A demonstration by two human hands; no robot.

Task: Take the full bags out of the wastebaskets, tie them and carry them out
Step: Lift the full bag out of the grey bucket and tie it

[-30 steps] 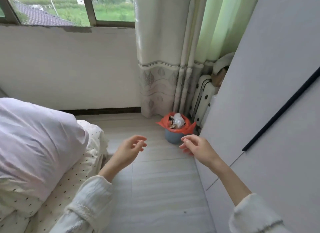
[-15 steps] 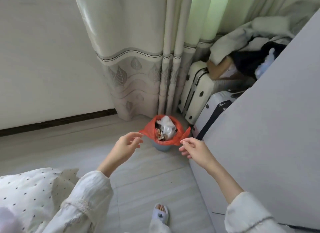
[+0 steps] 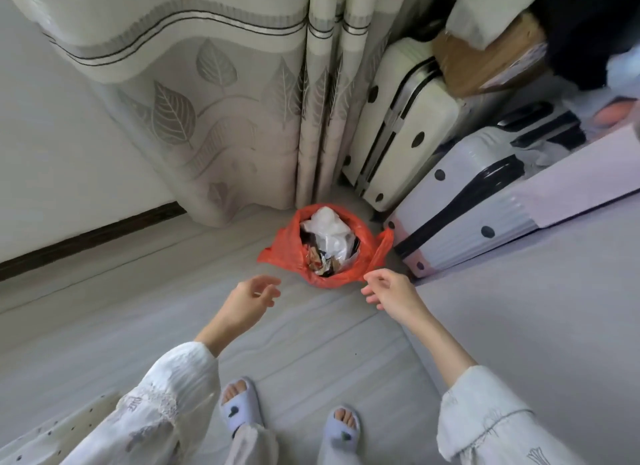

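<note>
An orange-red bag point(image 3: 292, 253) full of white plastic and wrappers stands on the floor in the corner; it covers its wastebasket, which is hidden from above. The bag's two loose ears stick out to the left and right. My left hand point(image 3: 251, 300) hovers just short of the bag's left ear, fingers relaxed and holding nothing. My right hand point(image 3: 389, 291) is at the bag's near right edge, below the right ear; its fingers are loosely bent and empty, and I cannot tell if they touch the plastic.
A leaf-patterned curtain point(image 3: 221, 94) hangs behind the bag. Two suitcases, cream point(image 3: 401, 125) and white point(image 3: 460, 205), lie right of it. A white cabinet side point(image 3: 554, 309) borders my right arm. My slippered feet point(image 3: 239, 405) stand on the grey floor; bedding point(image 3: 52, 437) at bottom left.
I have stepped closer and the view has tilted down onto the bag. Both hands have come nearer to the bag's ears; neither has taken hold.
</note>
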